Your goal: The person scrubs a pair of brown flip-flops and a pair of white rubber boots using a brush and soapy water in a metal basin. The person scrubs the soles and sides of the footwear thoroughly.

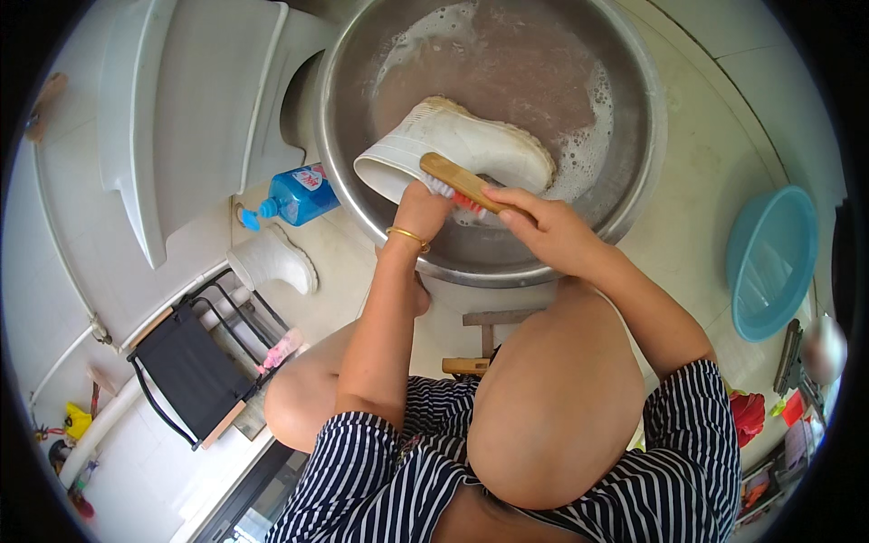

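A white rubber boot [468,139] lies on its side in a large stainless steel basin [648,102] of murky, soapy water. Its brownish sole edge faces away from me and its shaft opening points left, towards me. My left hand [422,212] is at the lower rim of that opening and grips the boot; its fingers are partly hidden. My right hand [560,234] holds a wooden scrubbing brush [461,180] by the handle. The white and red bristles point down, close beside my left hand and the boot shaft. Whether they touch the boot cannot be made out.
Left of the basin are a blue pump bottle [297,195] lying tilted, a second white boot [275,261] on the tiles and a black folding chair [193,366]. A white washbasin [197,88] juts in above them. At right, a light-blue plastic tub [774,265] leans on its side.
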Action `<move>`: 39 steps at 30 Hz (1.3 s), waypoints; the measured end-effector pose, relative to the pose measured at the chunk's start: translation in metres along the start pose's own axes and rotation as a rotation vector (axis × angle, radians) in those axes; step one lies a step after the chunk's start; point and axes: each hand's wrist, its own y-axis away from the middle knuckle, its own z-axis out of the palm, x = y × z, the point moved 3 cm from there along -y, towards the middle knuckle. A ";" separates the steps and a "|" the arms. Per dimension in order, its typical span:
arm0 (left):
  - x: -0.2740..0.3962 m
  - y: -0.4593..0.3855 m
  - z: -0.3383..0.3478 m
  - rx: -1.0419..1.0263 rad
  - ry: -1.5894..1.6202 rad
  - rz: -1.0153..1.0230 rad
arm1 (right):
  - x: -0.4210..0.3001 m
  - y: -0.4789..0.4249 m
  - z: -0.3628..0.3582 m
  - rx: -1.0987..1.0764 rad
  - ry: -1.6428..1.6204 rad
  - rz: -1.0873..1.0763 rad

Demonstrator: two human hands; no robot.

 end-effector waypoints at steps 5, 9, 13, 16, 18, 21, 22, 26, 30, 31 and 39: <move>0.001 -0.001 0.000 0.046 -0.227 -0.091 | -0.001 -0.042 0.016 0.011 0.397 -0.094; 0.010 0.003 0.008 0.042 -0.296 0.024 | 0.000 -0.085 0.000 0.095 0.867 -0.006; -0.004 0.006 -0.002 0.053 -0.133 0.001 | -0.021 -0.059 -0.025 0.094 0.523 0.082; -0.007 0.000 -0.002 0.009 -0.233 -0.160 | -0.018 -0.024 -0.021 0.006 0.224 -0.053; -0.008 0.001 0.001 0.022 -0.334 -0.146 | -0.020 -0.024 -0.007 -0.067 0.192 0.022; -0.006 0.001 0.000 -0.003 -0.417 -0.026 | -0.013 -0.061 0.010 -0.066 0.372 -0.015; -0.007 0.000 0.000 -0.020 -0.429 0.030 | -0.004 -0.078 0.017 -0.075 0.461 0.026; 0.007 0.001 0.002 0.040 -0.415 0.018 | 0.020 -0.135 0.007 0.094 0.894 0.045; -0.008 0.013 -0.005 0.038 -0.314 -0.047 | 0.031 -0.125 -0.049 0.316 0.839 0.185; -0.011 0.014 -0.004 0.034 -0.283 -0.032 | 0.028 -0.110 -0.060 0.289 0.790 0.250; -0.007 0.017 -0.001 0.044 0.016 -0.045 | 0.033 -0.018 -0.034 0.216 0.331 0.081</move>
